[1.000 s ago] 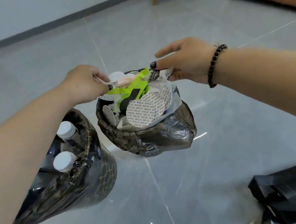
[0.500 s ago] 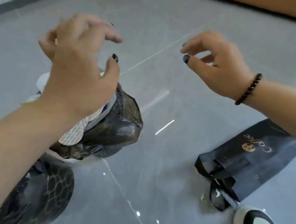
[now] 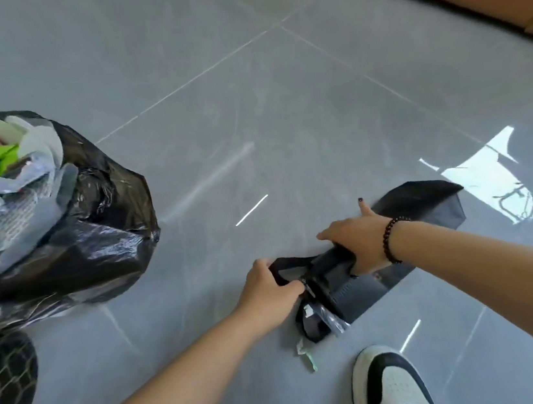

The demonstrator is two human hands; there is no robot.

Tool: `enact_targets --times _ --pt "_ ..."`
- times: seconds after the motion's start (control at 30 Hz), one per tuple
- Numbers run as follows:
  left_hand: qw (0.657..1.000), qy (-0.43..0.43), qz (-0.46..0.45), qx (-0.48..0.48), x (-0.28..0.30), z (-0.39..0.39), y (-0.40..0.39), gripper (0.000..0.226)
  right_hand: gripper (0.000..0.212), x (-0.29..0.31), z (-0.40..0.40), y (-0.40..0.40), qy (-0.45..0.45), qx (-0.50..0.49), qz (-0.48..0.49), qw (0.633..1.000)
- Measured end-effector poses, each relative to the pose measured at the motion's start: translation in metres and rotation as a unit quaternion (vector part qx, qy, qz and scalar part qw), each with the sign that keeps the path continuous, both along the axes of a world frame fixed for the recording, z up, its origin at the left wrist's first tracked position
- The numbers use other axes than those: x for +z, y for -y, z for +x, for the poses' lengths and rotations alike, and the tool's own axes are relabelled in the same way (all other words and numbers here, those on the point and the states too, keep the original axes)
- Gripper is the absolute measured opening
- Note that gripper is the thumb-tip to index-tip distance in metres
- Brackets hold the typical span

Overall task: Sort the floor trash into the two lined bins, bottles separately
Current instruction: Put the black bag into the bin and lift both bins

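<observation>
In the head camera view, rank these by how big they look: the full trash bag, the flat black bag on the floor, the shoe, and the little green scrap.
1. Trash bag, though it sits nearer the camera.
2. Black bag, partly under both hands.
3. Shoe, cut off by the frame edge.
4. Green scrap.

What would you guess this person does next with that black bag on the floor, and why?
Probably lift the black tote bag off the floor and carry it left to the bin stuffed with paper and green scraps. Both hands are already on it: the left hand grips a handle, the right hand holds the bunched top. The bag lies flat on the tiles, and it is no bottle.
</observation>
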State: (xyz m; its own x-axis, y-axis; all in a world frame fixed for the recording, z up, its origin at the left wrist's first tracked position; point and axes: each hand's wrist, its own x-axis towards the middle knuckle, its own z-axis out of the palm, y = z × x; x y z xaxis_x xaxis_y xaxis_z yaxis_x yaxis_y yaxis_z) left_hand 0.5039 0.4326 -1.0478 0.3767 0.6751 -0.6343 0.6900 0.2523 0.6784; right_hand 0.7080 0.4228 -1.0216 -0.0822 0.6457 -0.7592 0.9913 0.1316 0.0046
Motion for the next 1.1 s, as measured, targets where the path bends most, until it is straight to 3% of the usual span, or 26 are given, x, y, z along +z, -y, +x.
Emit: enact_targets --times 0.13,0.2,0.27,0.33,0.37,0.4,0.43,0.47,0.5,0.63,0.77,0.9,0.97,1.1 --pt "0.990 0.049 -0.009 0.135 -0.022 -0.011 -0.016 0.066 0.026 0.015 0.020 -0.022 -0.084 -0.090 0.111 0.986" --pt "0.980 0.050 -0.012 0.193 -0.032 -0.016 -0.020 0.061 0.016 0.020 0.028 -0.028 -0.094 -0.130 0.182 0.970" --pt "0.977 0.055 0.054 0.198 -0.037 -0.024 -0.015 0.045 0.015 0.023 0.032 -0.030 -0.105 -0.160 0.248 0.950" --pt "0.984 0.077 0.141 0.076 -0.040 -0.035 0.002 0.035 0.016 0.026 0.034 -0.028 -0.105 -0.181 0.302 0.930" --pt "0.980 0.077 0.174 -0.059 -0.041 -0.040 0.012 0.037 0.016 0.026 0.034 -0.026 -0.102 -0.190 0.323 0.922" --pt "0.950 0.055 0.210 -0.225 -0.042 -0.045 0.022 0.041 0.016 0.026 0.034 -0.025 -0.098 -0.197 0.336 0.916" --pt "0.894 0.024 0.245 -0.374 -0.048 -0.047 0.031 0.045 0.017 0.025 0.033 -0.023 -0.095 -0.202 0.342 0.913" --pt "0.842 -0.003 0.267 -0.469 -0.052 -0.049 0.038 0.047 0.017 0.024 0.032 -0.022 -0.094 -0.205 0.342 0.912" --pt "0.817 -0.030 0.277 -0.505 -0.054 -0.047 0.043 0.044 0.018 0.022 0.031 -0.020 -0.096 -0.207 0.339 0.913" --pt "0.850 -0.061 0.275 -0.445 -0.061 -0.039 0.050 0.015 0.021 0.019 0.019 -0.019 -0.104 -0.194 0.323 0.920" --pt "0.896 -0.061 0.245 -0.366 -0.047 -0.041 0.042 0.013 0.022 0.027 0.004 -0.030 -0.101 -0.169 0.298 0.934" --pt "0.943 0.034 0.201 -0.264 0.013 -0.047 0.018 0.005 0.022 0.049 -0.011 -0.043 -0.100 -0.167 0.321 0.927" --pt "0.941 0.084 0.217 -0.247 0.066 -0.050 0.001 0.002 0.016 0.063 -0.020 -0.047 -0.116 -0.181 0.349 0.912" --pt "0.909 0.162 0.340 -0.180 0.168 -0.077 -0.042 0.004 0.007 0.100 -0.041 -0.056 -0.136 -0.222 0.416 0.872"
